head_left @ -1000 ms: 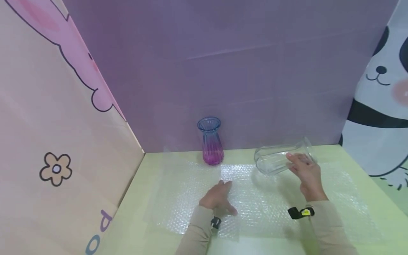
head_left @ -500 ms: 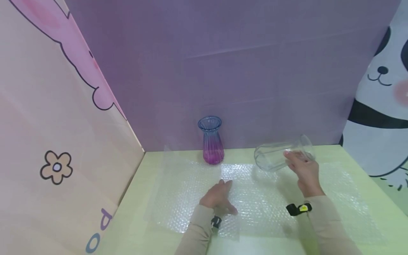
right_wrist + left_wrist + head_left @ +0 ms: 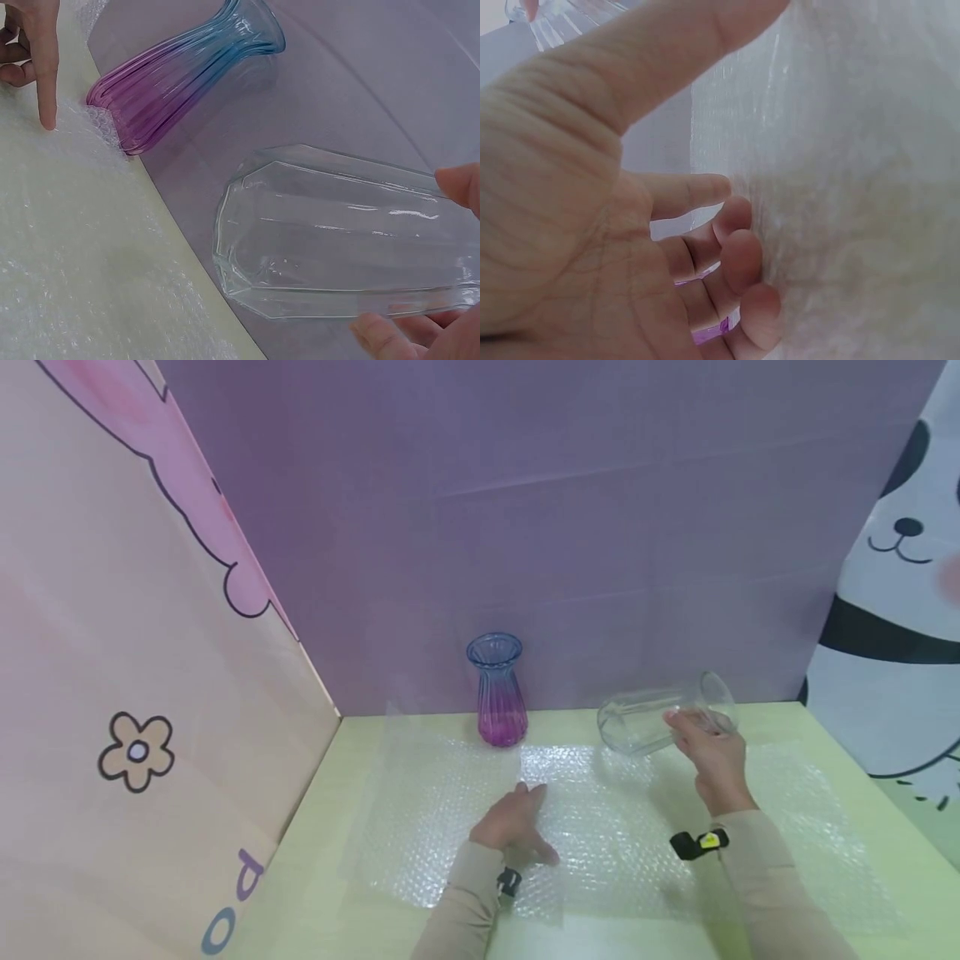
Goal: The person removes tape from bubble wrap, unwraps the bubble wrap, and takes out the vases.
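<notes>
My right hand (image 3: 712, 760) grips a clear glass vase (image 3: 648, 718) near its flared mouth. The vase is tipped on its side above the sheet, mouth to the right. Its faceted walls and base (image 3: 240, 262) show in the right wrist view, with thumb and fingers on opposite sides. My left hand (image 3: 513, 822) rests its fingertips on the bubble wrap (image 3: 615, 852), thumb spread apart. In the left wrist view those fingertips (image 3: 742, 259) touch the wrap, and the palm holds nothing. Beyond the left hand, a ribbed vase (image 3: 501, 702), blue above and magenta below, stands upright.
The bubble wrap spreads over most of the pale yellow table (image 3: 300, 877). A purple backdrop (image 3: 555, 543) rises directly behind the table. Printed panels flank it, one with a flower (image 3: 137, 752), the other with a panda (image 3: 885, 702).
My right hand has drifted slightly back and left with the clear vase, whose mouth has turned more toward the camera. The left hand stays on the wrap. The ribbed vase has not moved.
</notes>
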`<state>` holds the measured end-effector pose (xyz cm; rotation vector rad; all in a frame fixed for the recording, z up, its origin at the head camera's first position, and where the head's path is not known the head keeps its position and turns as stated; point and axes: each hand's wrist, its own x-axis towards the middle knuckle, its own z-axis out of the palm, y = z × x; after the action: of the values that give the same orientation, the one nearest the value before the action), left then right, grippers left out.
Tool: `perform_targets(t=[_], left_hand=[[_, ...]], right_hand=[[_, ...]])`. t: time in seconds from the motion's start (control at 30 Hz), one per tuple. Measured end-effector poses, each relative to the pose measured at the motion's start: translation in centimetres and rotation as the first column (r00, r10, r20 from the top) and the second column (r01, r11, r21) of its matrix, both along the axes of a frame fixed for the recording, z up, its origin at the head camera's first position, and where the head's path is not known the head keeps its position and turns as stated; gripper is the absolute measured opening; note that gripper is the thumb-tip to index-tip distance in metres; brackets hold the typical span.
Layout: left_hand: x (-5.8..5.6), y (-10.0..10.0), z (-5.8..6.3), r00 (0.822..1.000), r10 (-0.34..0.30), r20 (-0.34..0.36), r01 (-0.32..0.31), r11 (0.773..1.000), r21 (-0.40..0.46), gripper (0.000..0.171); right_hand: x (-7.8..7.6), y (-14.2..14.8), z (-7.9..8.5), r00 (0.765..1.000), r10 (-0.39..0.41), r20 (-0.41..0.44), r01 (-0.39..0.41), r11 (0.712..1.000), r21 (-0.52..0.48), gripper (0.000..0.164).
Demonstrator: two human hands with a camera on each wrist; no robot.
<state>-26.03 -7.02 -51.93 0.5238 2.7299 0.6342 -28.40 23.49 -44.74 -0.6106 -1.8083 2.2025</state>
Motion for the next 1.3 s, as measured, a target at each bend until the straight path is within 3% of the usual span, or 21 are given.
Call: perform_targets(t=[0.37, 0.63, 0.73, 0.93, 1.13, 1.3], left_hand=[[0.0, 0.0, 0.0, 1.0, 0.009, 0.013, -0.009, 1.0, -0.005, 0.123], [-0.1, -0.1, -0.1, 1.0, -0.001, 0.005, 0.001, 1.0, -0.005, 0.123], [-0.1, -0.1, -0.1, 1.0, -0.005, 0.007, 0.005, 1.0, -0.004, 0.123], [-0.1, -0.1, 0.0, 1.0, -0.003, 0.004, 0.003, 1.0, -0.009, 0.122], [-0.1, -0.1, 0.0, 1.0, 0.004, 0.015, -0.004, 1.0, -0.001, 0.122], [0.0, -0.2, 0.0, 1.0, 0.005, 0.013, -0.005, 1.0, -0.003, 0.122]], right_hand=[[-0.6, -0.5, 0.3, 1.0, -0.01, -0.017, 0.011, 0.999, 0.034, 0.039], [-1.1, -0.8, 0.1, 0.998, -0.022, -0.055, 0.023, 1.0, 0.017, 0.046], [-1.3, -0.8, 0.0, 0.999, -0.027, -0.047, 0.028, 0.999, 0.021, 0.054], [-1.7, -1.0, 0.0, 0.999, -0.026, -0.021, 0.028, 0.998, 0.052, 0.086], [-2.3, -1.1, -0.3, 0.999, -0.051, -0.019, 0.052, 0.996, 0.067, 0.076], [-2.7, -1.2, -0.9, 0.998, -0.066, -0.001, 0.065, 0.99, 0.127, 0.09]])
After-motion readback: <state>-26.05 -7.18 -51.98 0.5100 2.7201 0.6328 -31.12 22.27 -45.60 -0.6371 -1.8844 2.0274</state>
